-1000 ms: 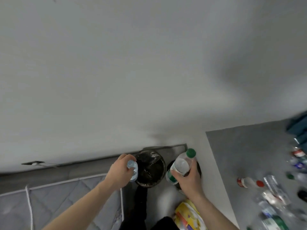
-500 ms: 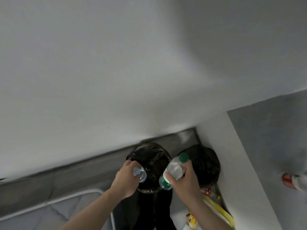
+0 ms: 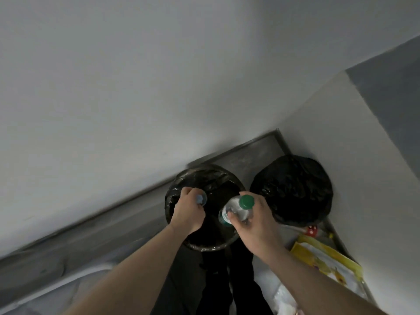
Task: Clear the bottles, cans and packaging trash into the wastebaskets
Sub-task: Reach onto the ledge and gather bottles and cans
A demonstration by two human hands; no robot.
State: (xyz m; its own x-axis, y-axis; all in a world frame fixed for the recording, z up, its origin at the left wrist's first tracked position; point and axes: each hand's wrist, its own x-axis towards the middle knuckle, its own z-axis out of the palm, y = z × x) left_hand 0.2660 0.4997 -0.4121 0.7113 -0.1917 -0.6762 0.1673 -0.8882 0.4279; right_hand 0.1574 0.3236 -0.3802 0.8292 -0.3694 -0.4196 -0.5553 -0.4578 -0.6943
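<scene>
Both hands are busy over the bins right now. Left hand [image 3: 187, 211] has its fingers curled round a small clear bottle with a pale blue cap [image 3: 201, 198], only the cap end pokes out past the knuckles, and it's held right above the open mouth of the left wastebasket [image 3: 179, 178], the one lined with a black bag. Right hand [image 3: 254, 220] is wrapped around a bigger clear bottle with a green cap [image 3: 236, 206] and a bit of green label near the thumb; the cap points up and away from the camera. That bottle sits over the right rim of the same left basket, pretty much between the two bins. The right wastebasket [image 3: 293, 189] is just beside the first one, tucked into the far corner where the white wall [image 3: 136, 87] meets the side wall, and its black bag looks bunched over the top so I can't tell what's inside. Near right on the floor there's some yellow packaging [image 3: 327, 262] lying flat, with a small red thing [image 3: 311, 230] just past it, too blurry to name. Dark trouser legs [image 3: 216, 280] show below the baskets, and a pale quilted mattress edge [image 3: 45, 292] runs along the near left.
</scene>
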